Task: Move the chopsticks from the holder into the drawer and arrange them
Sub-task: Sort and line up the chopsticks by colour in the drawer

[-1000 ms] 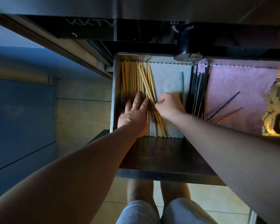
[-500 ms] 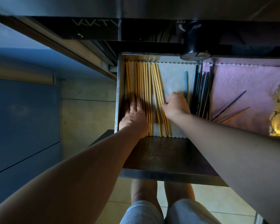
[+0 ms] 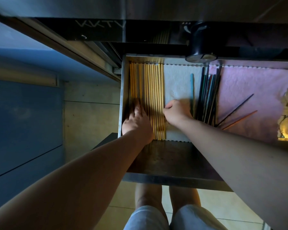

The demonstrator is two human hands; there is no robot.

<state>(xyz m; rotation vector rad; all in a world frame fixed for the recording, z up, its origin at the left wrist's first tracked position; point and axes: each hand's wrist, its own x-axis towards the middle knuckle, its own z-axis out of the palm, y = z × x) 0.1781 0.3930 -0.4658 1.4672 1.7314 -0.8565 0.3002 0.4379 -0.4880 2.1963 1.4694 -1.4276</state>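
Flat left hand (image 3: 136, 120) presses chopsticks (image 3: 154, 97); right hand (image 3: 176, 112) curled at their edge, pinch unclear.
Light, stiff, roll-prone sticks: I'd take them mid-length, together.

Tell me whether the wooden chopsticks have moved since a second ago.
Yes. The wooden chopsticks, slanted across the white liner before, now lie straight and parallel to the drawer's left wall.
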